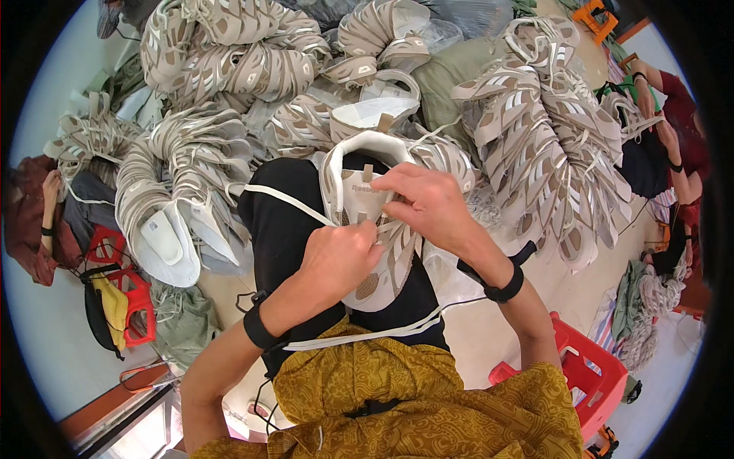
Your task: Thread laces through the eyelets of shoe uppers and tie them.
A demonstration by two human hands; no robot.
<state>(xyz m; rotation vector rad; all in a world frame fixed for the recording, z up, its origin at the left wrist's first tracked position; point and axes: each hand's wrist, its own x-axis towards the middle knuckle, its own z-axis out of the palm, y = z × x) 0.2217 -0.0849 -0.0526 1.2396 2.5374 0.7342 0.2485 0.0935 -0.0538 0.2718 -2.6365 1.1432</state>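
Note:
A beige and white shoe upper (378, 284) lies across my black-trousered lap, its opening facing away from me. Inside the collar shows the tongue (359, 193) with a small tan loop. My left hand (344, 256) is closed at the lacing edge, its fingertips partly hidden. A flat white shoelace (287, 201) runs from the left to that hand and disappears at its fingers. My right hand (428, 206) bends over the right lacing edge, thumb and fingers gripping the upper beside the tongue. More white laces (367, 334) stretch over my lap near the waist.
Rows of nested shoe uppers lie at the left (153, 222), far left (237, 73) and right (547, 130). A red plastic stool (589, 375) stands by my right elbow, another red stool (138, 306) at left. Co-workers (680, 115) sit on both sides.

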